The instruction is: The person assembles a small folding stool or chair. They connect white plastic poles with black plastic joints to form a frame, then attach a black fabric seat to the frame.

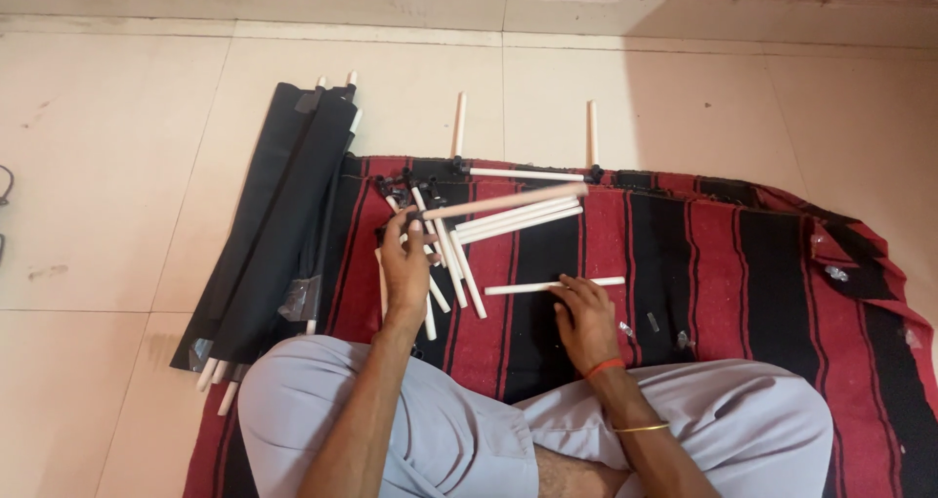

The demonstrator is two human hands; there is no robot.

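Home: tiled floor, striped blanket

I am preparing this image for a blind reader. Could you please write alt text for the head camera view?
A person sitting cross-legged on a red and black striped blanket lifts a white rod with the left hand, while the right hand rests on another white rod. More loose rods lie between the hands, and folded black fabric panels lie on the tiled floor to the left.
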